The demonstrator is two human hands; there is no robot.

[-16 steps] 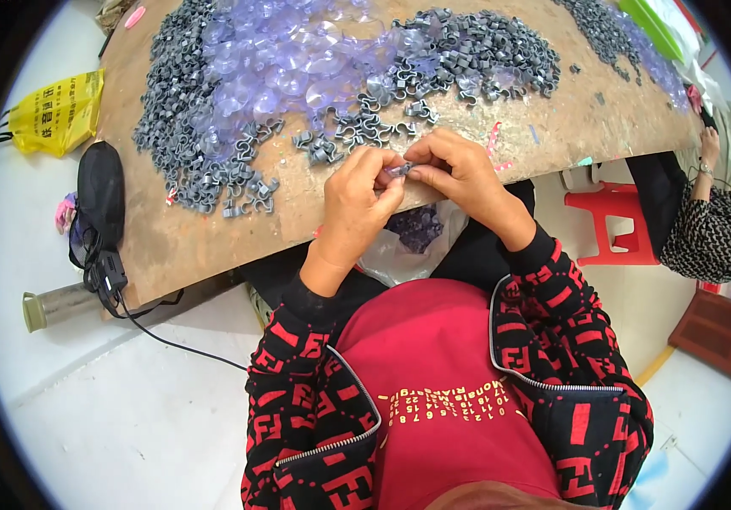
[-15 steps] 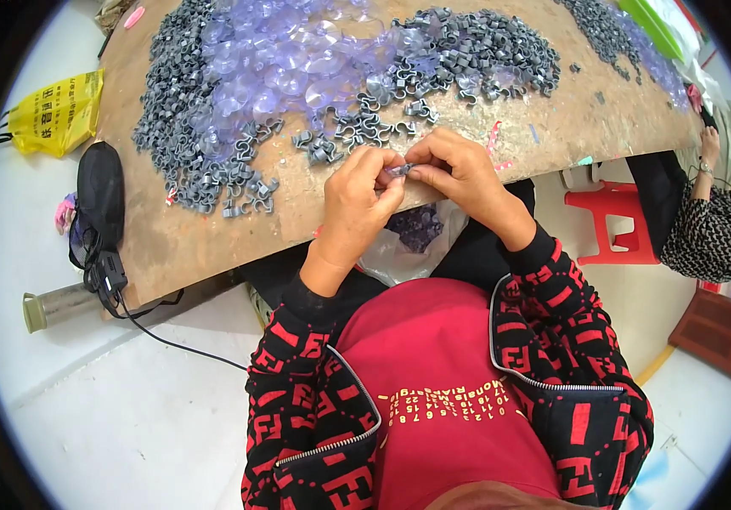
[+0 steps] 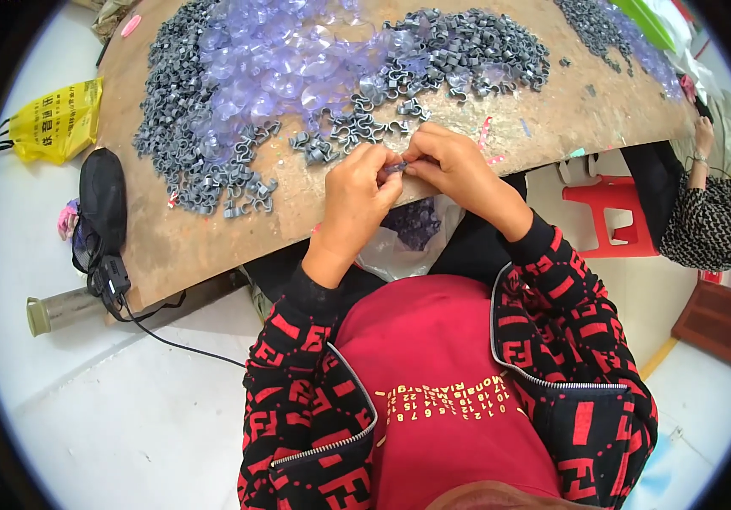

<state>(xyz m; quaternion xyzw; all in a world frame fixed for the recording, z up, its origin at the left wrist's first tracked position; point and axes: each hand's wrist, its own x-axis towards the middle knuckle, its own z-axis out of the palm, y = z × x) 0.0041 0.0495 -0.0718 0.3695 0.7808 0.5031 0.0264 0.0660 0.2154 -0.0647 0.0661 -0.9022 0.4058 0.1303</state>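
Near the table's front edge, my left hand (image 3: 355,197) is closed on a small clear purplish suction cup (image 3: 394,168), mostly hidden by the fingers. My right hand (image 3: 457,173) meets it, thumb and forefinger pinching a small dark grey clip at the cup's end. The clip is largely covered by the fingertips. Just beyond my hands lie loose grey plastic clips (image 3: 364,123). Behind them spreads a heap of clear purplish suction cups (image 3: 285,64), with piles of grey clips (image 3: 170,106) to its left and right.
Below the table edge, a clear bag (image 3: 412,246) with purplish pieces sits at my lap. A black pouch (image 3: 102,195) with a cable hangs at the table's left, near a yellow bag (image 3: 55,123). A red stool (image 3: 612,217) and another person (image 3: 709,212) are at right.
Both hands stay together over the table edge, with the fingertips shifting slightly around the small piece. The whole view has shifted a little.
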